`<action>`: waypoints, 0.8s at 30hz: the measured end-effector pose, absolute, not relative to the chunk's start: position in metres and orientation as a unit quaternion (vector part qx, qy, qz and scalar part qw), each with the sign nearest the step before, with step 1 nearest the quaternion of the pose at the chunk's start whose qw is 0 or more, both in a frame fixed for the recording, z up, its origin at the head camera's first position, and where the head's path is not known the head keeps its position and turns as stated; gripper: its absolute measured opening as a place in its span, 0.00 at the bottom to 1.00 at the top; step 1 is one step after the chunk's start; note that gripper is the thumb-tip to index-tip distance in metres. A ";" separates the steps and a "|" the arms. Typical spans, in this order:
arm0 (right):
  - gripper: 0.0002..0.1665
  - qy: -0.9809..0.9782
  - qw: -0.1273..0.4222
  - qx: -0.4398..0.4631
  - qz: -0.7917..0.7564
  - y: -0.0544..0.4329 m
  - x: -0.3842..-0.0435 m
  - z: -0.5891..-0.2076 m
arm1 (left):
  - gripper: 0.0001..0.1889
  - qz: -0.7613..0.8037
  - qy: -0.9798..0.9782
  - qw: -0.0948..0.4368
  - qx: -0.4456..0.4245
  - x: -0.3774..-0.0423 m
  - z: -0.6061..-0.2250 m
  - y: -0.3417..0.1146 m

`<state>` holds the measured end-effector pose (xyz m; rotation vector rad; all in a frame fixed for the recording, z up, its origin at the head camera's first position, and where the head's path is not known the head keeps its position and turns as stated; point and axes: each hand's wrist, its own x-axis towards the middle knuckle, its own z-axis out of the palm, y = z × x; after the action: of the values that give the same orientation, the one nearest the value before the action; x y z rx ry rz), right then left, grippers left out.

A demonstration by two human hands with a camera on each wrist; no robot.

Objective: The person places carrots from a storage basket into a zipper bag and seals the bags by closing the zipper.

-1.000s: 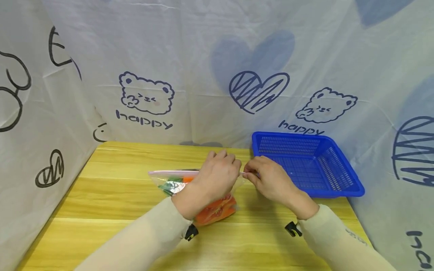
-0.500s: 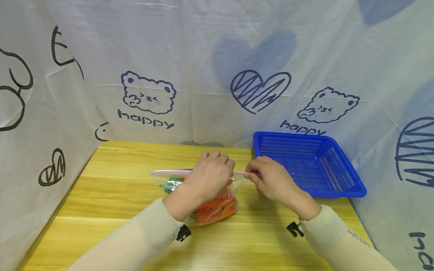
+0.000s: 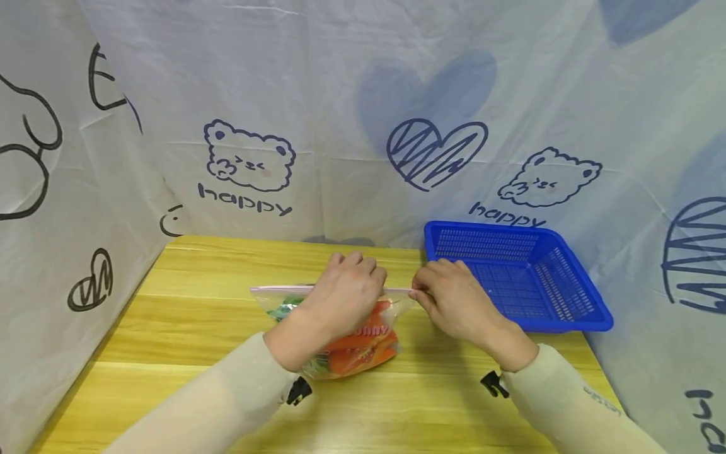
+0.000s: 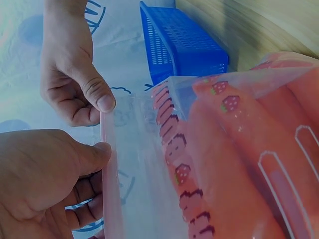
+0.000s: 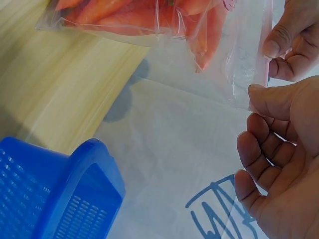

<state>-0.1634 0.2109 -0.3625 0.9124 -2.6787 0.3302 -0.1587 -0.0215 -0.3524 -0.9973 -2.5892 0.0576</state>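
A clear zip bag (image 3: 363, 347) with a pink zip strip along its top stands upright on the table. Orange carrots (image 5: 124, 17) fill much of it, and something green (image 3: 283, 308) shows at its left end. Strawberries and pink lettering are printed on the plastic. My right hand (image 3: 454, 299) pinches the right end of the zip strip (image 4: 112, 199) between thumb and forefinger. A little to the left, my left hand (image 3: 337, 296) pinches the same strip with its thumb on the near side; its other fingers are behind the strip.
Behind my right hand, a blue plastic basket (image 3: 510, 284) with slotted walls sits at the table's back right corner. The wood-grain table (image 3: 187, 340) meets a white printed cloth (image 3: 334, 126) at the back and sides.
My left hand has slid leftward along the zip strip, away from the right hand, uncovering more of the carrots and lettering. My right hand stays at the strip's right end.
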 end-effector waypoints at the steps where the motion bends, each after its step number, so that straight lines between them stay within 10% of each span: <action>1: 0.07 -0.930 0.147 0.317 0.115 0.211 -0.163 -0.363 | 0.09 0.023 -0.917 0.183 -0.353 -0.158 -0.352 -0.023; 24: 0.06 -0.932 0.130 0.309 0.134 0.212 -0.163 -0.366 | 0.09 0.009 -0.921 0.176 -0.348 -0.157 -0.351 -0.043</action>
<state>-0.1632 0.2120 -0.3665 0.8979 -2.7084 0.3897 -0.1569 -0.0434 -0.3508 -0.9848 -2.6078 0.0263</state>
